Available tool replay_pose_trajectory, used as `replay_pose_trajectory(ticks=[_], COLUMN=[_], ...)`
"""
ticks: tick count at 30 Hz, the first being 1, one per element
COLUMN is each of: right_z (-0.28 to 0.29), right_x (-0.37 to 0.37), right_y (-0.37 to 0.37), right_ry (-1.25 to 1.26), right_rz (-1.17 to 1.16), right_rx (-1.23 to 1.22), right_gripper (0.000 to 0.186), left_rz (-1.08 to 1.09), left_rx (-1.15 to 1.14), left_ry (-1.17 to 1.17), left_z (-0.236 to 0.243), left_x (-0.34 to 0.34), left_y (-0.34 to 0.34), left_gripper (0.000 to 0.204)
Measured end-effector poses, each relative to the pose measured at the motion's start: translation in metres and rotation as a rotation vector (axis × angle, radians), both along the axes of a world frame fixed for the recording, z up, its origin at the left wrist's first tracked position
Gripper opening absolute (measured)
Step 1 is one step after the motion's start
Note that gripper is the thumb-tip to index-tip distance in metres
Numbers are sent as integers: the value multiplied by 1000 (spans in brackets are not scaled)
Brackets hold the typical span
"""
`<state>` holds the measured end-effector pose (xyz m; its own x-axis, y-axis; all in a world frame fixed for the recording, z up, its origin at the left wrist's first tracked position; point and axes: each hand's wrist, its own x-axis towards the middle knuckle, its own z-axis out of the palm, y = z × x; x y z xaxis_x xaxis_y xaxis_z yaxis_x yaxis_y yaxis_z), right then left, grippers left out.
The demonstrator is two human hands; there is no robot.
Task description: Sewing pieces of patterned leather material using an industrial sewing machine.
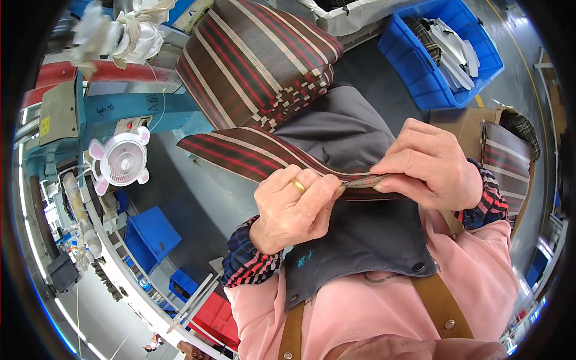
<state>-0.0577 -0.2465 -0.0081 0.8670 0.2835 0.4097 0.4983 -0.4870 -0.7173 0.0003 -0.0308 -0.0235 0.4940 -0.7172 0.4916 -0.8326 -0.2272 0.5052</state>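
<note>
A long brown strip with red and cream stripes [252, 157] lies across the dark grey apron [354, 234] over my lap. My left hand [295, 210], with a gold ring, pinches the strip at a folded edge near the middle of the view. Just to its right, my right hand [423, 168] grips the same edge between thumb and fingers, where a narrow grey seam or band shows. Behind the strip, a thick stack of matching striped pieces [246, 54] rests at the upper middle.
A blue crate [405, 75] with white pieces stands upper right, above cardboard holding striped pieces [501, 168]. On the left are a teal beam [102, 108], a white fan [123, 159], white fabric strips [135, 33], blue bins [150, 237] and a red bin [213, 318].
</note>
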Motion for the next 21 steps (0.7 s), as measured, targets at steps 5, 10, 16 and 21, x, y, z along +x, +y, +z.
replay_pose_trajectory(ticks=[5,10,16,21], right_z=[1,2,3,3], right_x=[-1,-1,0,-2], right_y=[1,0,2,1], right_ry=[-175,-156,-117,-124], right_rz=[34,62,88,52], right_rx=[-158,-191,-116,-101], right_gripper=[18,19,18,18], left_rz=[-12,-23,-20,-52], left_rx=[-3,52,30,-2], left_ry=[0,39,-37,79], left_z=[1,7,14,14], left_x=[-1,-1,-8,-8], left_y=[1,-3,-17,-20], left_gripper=[19,20,16,17])
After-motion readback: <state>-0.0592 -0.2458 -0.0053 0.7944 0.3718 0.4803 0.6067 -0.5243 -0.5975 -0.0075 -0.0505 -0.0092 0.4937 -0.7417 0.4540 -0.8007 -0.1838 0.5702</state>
